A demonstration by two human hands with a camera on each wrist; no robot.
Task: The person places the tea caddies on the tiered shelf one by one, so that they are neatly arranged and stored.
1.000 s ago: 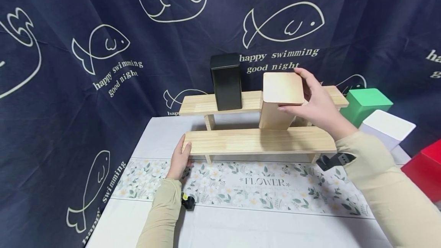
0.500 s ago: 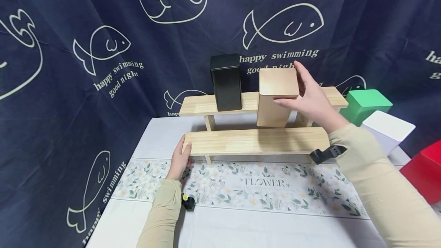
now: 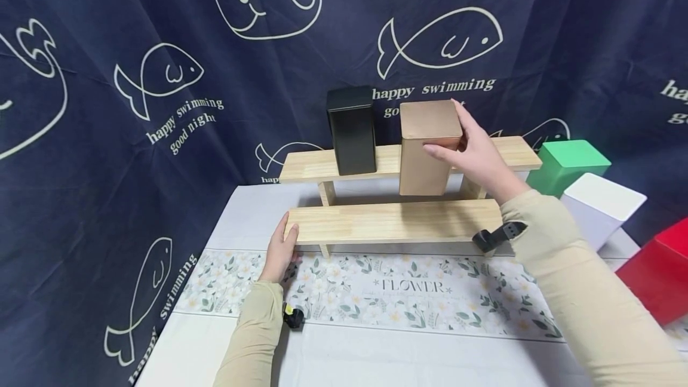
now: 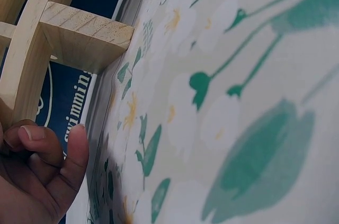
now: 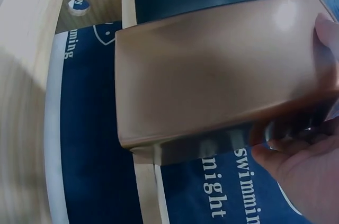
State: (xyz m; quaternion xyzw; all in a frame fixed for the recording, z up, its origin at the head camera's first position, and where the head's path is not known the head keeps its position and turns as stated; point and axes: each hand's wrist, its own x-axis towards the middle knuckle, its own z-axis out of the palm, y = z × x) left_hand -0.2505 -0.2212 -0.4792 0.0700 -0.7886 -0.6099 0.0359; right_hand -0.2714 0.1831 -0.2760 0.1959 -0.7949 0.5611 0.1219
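Note:
My right hand [image 3: 480, 151] holds a copper-coloured box [image 3: 424, 163] near its top, thumb on the front and fingers on the right side. In the right wrist view the box [image 5: 222, 70] fills the middle, gripped at one end by the hand [image 5: 312, 171]. Its lower end hangs in front of the upper board [image 3: 516, 151] of a two-tier wooden stand. A black box [image 3: 353, 133] stands upright on that board, just left of it. My left hand [image 3: 279, 252] grips the left end of the lower board [image 3: 371, 223]; in the left wrist view its fingers [image 4: 39, 144] curl by the wood.
To the right of the stand are a green box [image 3: 570, 166], a white box [image 3: 602, 205] and a red box [image 3: 658, 273]. A floral strip [image 3: 376, 297] marked FLOWER lies on the white table [image 3: 408, 357]. A dark blue curtain [image 3: 70, 196] with fish drawings hangs behind.
The right hand and copper box have moved left and slightly up, away from the lower board, and the box looks more upright. The left hand keeps its place.

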